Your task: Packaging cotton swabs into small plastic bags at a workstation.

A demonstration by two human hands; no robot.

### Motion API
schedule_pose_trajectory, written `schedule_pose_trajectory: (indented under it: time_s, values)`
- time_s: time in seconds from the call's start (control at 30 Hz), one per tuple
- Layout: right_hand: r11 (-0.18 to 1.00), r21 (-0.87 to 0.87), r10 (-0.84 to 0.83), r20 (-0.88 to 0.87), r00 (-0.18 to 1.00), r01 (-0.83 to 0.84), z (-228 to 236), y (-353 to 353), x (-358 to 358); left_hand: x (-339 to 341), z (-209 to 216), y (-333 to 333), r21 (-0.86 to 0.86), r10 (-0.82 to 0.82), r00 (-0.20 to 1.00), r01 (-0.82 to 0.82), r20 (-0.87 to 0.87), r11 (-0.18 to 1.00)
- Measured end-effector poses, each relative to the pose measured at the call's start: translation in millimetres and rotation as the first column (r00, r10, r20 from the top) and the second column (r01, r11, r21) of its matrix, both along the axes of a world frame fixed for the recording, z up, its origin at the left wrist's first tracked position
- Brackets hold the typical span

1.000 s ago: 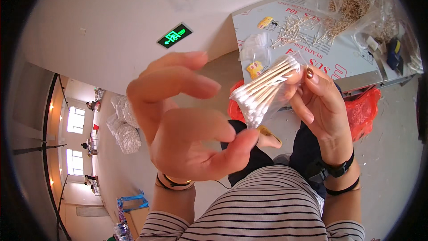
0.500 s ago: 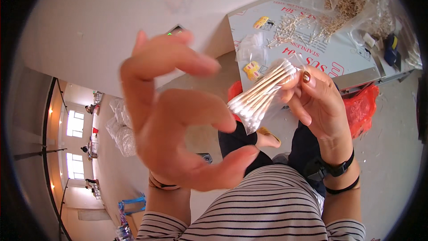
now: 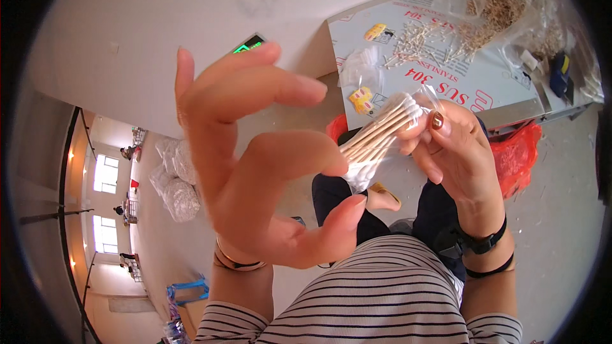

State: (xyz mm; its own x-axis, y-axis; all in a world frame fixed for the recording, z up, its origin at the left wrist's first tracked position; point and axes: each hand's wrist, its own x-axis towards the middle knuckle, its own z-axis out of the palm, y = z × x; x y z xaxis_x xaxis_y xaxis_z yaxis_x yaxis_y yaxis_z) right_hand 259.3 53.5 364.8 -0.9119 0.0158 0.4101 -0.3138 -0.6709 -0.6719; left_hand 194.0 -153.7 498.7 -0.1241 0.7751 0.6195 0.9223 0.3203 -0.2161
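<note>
Between thumb and fingers, my right hand [image 3: 456, 143] pinches the top of a small clear bag of cotton swabs [image 3: 382, 134]. The wooden sticks run slantwise, with white tips at both ends. My left hand [image 3: 268, 159] is raised close to the camera, its fingers spread and curved. Its index fingertip overlaps the bag's lower end in view; I cannot tell whether it touches. The thumb is apart, below the bag. On the metal-topped table beyond lie loose cotton swabs [image 3: 417, 41], a stack of clear empty bags [image 3: 362, 70] and yellow cartoon cards [image 3: 361, 99].
At the table's far right sits a large plastic bag of swabs [image 3: 500, 9] beside a dark blue tool [image 3: 560, 73]. A red plastic bag [image 3: 516, 156] hangs under the table edge. Bulky clear sacks [image 3: 175, 181] stand on the floor at left. A green-lit display [image 3: 248, 43] shows behind my left hand.
My left hand has moved right, toward the lower end of the swab bag, its index finger now overlapping it. My right hand still holds the bag, which has shifted slightly.
</note>
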Motion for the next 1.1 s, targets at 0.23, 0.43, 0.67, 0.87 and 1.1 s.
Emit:
schedule_pose_trajectory:
  time_s: [0.23,0.43,0.67,0.87,1.1]
  values:
    - [0.999,0.023,-0.033,-0.023,0.999,0.034,1.4,-7.0,1.4,-0.7,-4.2,-3.5,0.035,-0.002,1.0,0.001,0.03,0.999]
    - [0.999,-0.028,-0.042,-0.062,0.997,0.04,-4.4,-10.3,-0.3,5.2,0.4,3.5,0.007,-0.026,0.998,0.025,0.053,1.0]
    - [0.995,-0.002,-0.095,-0.1,0.99,0.095,-7.2,-6.9,2.1,4.4,3.9,13.6,-0.092,-0.017,0.999,0.014,-0.035,0.996]
    - [0.978,0.075,-0.191,-0.059,0.98,0.195,-7.2,-3.1,7.5,-6.2,0.7,13.6,0.066,-0.08,0.993,0.074,0.086,0.995]
    - [0.985,-0.017,-0.175,-0.156,0.972,0.174,-4.2,-7.1,8.4,-7.9,-52.1,19.1,0.313,-0.388,0.729,0.245,0.564,0.917]
